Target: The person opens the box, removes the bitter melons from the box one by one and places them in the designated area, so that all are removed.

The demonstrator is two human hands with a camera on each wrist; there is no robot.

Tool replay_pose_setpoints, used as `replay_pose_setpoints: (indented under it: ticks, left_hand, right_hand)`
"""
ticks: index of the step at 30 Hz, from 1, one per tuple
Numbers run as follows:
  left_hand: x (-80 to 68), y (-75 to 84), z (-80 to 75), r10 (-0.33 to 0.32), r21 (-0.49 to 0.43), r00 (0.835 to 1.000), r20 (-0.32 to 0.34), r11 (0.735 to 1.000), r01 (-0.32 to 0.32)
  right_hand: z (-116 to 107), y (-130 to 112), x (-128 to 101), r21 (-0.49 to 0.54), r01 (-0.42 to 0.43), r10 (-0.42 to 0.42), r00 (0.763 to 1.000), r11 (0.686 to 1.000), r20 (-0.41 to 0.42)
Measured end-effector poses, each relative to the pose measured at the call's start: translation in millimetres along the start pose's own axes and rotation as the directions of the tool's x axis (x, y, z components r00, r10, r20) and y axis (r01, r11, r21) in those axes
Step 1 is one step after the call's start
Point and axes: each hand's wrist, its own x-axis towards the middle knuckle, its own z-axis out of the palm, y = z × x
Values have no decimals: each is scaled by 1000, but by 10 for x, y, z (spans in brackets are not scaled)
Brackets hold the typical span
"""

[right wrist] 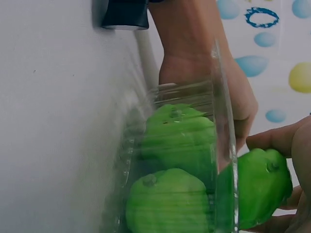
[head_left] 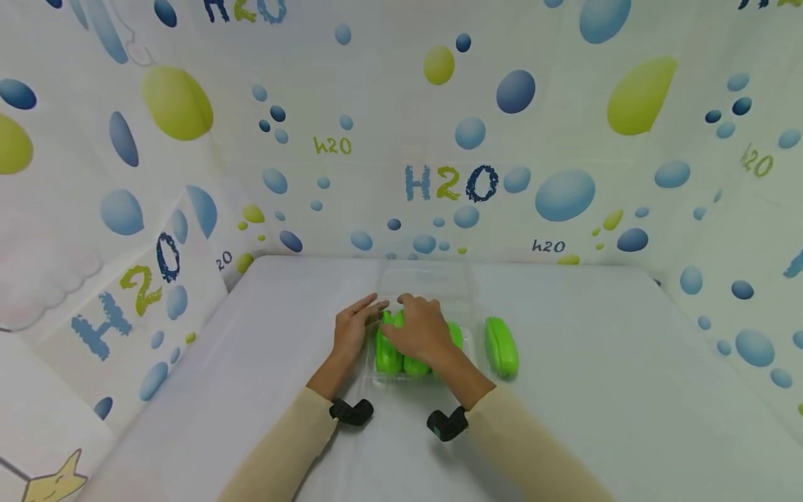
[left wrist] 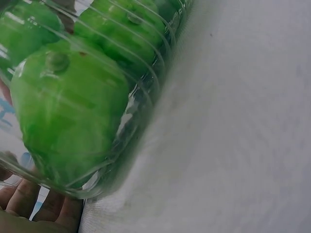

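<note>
- The right hand [head_left: 422, 328] lies over the green vegetables in the clear plastic tray [head_left: 384, 377]; in the right wrist view its fingers [right wrist: 272, 139] curl round one green vegetable [right wrist: 257, 187], holding it at the tray's open top.
- The left hand [head_left: 351, 329] rests against the tray's left side with its fingers fairly straight, steadying the wall; the left wrist view shows only fingertips [left wrist: 22, 199] beside the tray.
- The tray sits mid-bench [head_left: 596, 390], just ahead of both wrists, with at least two more green vegetables [head_left: 387, 352] packed side by side in it. A loose one [head_left: 502, 346] lies on the bench just right of the tray, apart from it.
- Risk: the tray looks thin and light. If the held piece is pressed in at an angle, the wall could buckle or the tray skid, and the left hand's flat touch may not stop it.
- Risk: a crowded fit could squeeze a neighbour up and out over the rim.
- Orientation: the vegetables' long axes run front to back, away from the person, parallel to each other. The stem dimples face the wrist cameras, so I judge the stem ends point toward the person.
</note>
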Motion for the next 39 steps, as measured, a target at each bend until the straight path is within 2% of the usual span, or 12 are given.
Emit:
replay_pose_setpoints:
  ticks: [9,21,30,39]
  left_hand:
    - [13,10,19,-3,17,1000,-6,1000,3]
    - [29,5,5,-9,-26,1000,8,1000,9]
    - [37,-4,12,-4,-23,1000,-4,1000,4]
    - [30,21,27,-16,-43,1000,-3,999,16]
  right_hand:
    - [23,-24,40,-73,-26,28,999,997,27]
    - [30,-112,79,-189,-64,84,991,980,101]
    - [52,-131,80,-187,-84,103,990,979,92]
    - [71,-149,66,-185,-64,79,994,981,75]
